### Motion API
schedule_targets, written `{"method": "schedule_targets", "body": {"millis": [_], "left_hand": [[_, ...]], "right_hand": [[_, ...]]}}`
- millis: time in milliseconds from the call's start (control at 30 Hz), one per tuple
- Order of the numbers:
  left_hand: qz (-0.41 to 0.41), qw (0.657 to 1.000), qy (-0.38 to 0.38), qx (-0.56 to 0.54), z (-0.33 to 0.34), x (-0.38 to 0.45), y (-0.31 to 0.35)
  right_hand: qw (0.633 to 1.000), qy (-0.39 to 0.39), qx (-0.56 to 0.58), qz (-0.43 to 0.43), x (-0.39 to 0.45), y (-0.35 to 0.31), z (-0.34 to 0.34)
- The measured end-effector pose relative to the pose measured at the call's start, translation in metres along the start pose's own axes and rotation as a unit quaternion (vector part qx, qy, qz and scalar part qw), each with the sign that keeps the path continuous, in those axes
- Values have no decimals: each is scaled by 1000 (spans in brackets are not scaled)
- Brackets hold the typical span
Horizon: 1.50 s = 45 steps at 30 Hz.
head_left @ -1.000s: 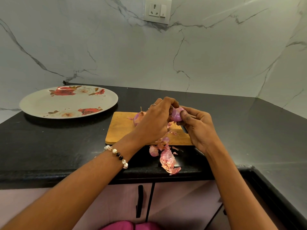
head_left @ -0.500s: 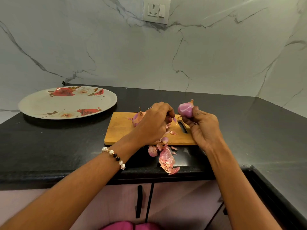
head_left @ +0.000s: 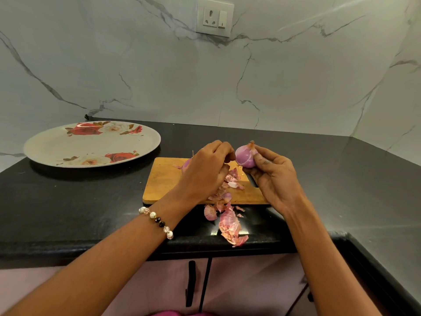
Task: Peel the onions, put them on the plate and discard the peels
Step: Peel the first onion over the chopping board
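Right hand: the right hand (head_left: 274,176) pinches a peeled onion (head_left: 245,156) between thumb and fingers, holding it up over the far right corner of the cutting board, stem tip pointing up.
Left hand: the left hand (head_left: 206,169) hovers over the middle of the board just left of the held onion, fingers curled, fingertips drawn together; whether they pinch a scrap of peel cannot be told.
Second onion: another onion (head_left: 186,164) lies on the board at its far side, mostly hidden behind the left hand.
Cutting board: a wooden cutting board (head_left: 164,181) lies flat on the black bench (head_left: 79,201), near the front edge.
Peels: loose onion peels (head_left: 229,224) are scattered from the near part of the board across the bench to its front edge.
Plate: a large round plate with rose print (head_left: 91,143) sits on the bench at the far left, well apart from the board; no onion or peel lies in it.
Bracelet: a bead bracelet (head_left: 157,221) circles the left wrist.
Wall: a socket with switch (head_left: 215,18) is set in the marble-patterned wall.
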<state>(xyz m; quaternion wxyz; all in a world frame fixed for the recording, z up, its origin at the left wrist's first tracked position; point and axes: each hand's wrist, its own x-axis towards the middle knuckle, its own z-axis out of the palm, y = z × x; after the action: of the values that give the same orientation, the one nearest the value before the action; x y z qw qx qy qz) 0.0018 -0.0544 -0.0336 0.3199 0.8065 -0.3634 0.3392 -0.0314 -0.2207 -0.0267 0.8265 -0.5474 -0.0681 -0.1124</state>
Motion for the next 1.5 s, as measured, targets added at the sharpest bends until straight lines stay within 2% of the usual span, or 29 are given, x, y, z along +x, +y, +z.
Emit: {"method": "schedule_targets", "body": {"millis": [200, 367, 500, 667, 800, 1100, 1500], "left_hand": [[-23, 995, 81, -58, -5, 1, 4], [14, 993, 54, -105, -6, 1, 1], [15, 991, 59, -115, -7, 0, 0], [48, 996, 51, -62, -8, -2, 2], [79, 995, 38, -47, -10, -1, 2], [73, 995, 18, -69, -13, 0, 3], [33, 997, 68, 10, -8, -3, 6]], "right_hand": [[999, -35, -15, 0, -5, -2, 1], [996, -88, -5, 1, -5, -1, 1], [989, -119, -85, -21, -5, 4, -3], [970, -104, -212, -59, -5, 7, -4], [970, -99, -210, -67, -5, 8, -4], [956, -107, -263, -77, -5, 9, -5], [940, -117, -291, -136, -6, 9, 0]]}}
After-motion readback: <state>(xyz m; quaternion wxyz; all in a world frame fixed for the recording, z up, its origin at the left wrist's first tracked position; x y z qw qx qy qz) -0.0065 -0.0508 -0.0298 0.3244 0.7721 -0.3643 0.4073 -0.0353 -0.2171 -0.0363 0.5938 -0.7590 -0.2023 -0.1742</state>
